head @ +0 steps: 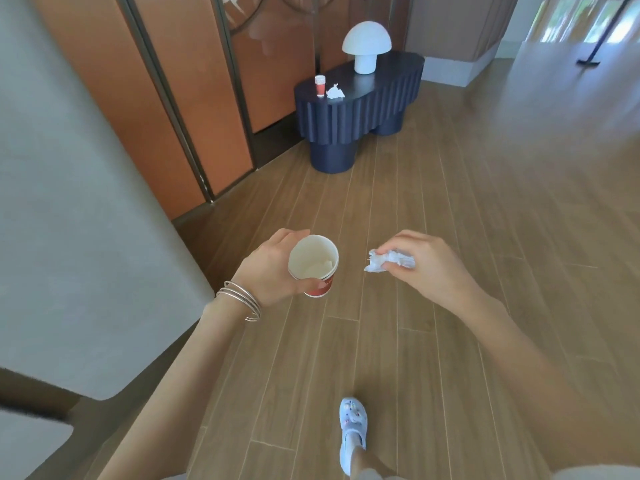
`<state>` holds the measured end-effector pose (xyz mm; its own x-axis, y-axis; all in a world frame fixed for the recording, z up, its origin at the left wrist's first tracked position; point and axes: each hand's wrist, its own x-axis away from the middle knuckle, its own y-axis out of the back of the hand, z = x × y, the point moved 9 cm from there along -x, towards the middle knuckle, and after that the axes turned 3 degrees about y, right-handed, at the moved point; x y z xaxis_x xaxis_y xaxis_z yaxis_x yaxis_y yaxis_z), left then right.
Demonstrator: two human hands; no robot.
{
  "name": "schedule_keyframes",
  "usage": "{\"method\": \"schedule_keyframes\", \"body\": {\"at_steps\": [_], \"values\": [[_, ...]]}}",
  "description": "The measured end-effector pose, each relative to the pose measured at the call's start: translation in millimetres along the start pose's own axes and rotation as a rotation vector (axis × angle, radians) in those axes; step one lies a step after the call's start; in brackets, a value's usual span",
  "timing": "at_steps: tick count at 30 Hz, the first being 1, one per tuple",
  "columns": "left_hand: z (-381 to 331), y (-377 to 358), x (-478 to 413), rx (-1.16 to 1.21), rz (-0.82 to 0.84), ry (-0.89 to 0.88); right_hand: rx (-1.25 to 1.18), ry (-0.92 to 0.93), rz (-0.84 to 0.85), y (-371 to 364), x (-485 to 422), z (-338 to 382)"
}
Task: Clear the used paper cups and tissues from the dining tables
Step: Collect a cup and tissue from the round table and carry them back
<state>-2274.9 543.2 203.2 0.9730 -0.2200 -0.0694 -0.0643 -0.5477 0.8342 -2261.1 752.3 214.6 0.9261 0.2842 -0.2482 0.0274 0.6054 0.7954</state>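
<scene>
Nearest of all is a pale blue clog [352,433] at six o'clock, planted on the wooden plank floor [467,209], with both forearms reaching out above it.

At about nine o'clock from the middle of the view, the left hand [273,268] is wrapped around a paper cup [313,265], fingers behind its wall and thumb across the red lower band. Thin silver bangles [240,299] ring that wrist. Its long axis leans a little off vertical, mouth up and towards the wearer, red base towards the floor. Something pale lies at the bottom, possibly a tissue already stuffed in; I cannot be sure.

Just across, at three o'clock from the cup, the right hand [429,265] pinches a crumpled tissue [389,260] between fingertips and thumb. The wad sticks out towards the cup but is clearly apart from it.

As I judge it, one round of clearing is done: a cup and a tissue are off a worktop and in hand. Work remains. At twelve o'clock, well apart from the person, a dark blue fluted worktop [360,109] carries a second paper cup [320,85], upright with its mouth to the ceiling, and just beside it, at its three o'clock, another crumpled tissue [335,92]. A white mushroom lamp [366,46] stands further along the same top and is not part of the job. No bin shows anywhere, so where the rubbish goes cannot be told.
</scene>
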Motion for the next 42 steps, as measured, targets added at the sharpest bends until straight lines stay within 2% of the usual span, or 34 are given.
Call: {"method": "schedule_keyframes", "body": {"at_steps": [10, 22, 28, 33, 42], "values": [[14, 42, -200, 0.009, -0.098, 0.001, -0.021, 0.067, -0.011, 32, -204, -63], [100, 23, -396, 0.004, -0.015, 0.053, -0.029, 0.057, 0.058, -15, -385, -151], [122, 68, -538, -0.016, -0.042, -0.014, 0.048, 0.084, 0.047, -1, -522, -170], [137, 88, -629, 0.012, -0.054, -0.065, 0.033, 0.035, 0.012, -1, -609, -198], [203, 60, -754, 0.007, 0.035, 0.030, 0.012, -0.024, 0.078, -48, -729, -273]]}}
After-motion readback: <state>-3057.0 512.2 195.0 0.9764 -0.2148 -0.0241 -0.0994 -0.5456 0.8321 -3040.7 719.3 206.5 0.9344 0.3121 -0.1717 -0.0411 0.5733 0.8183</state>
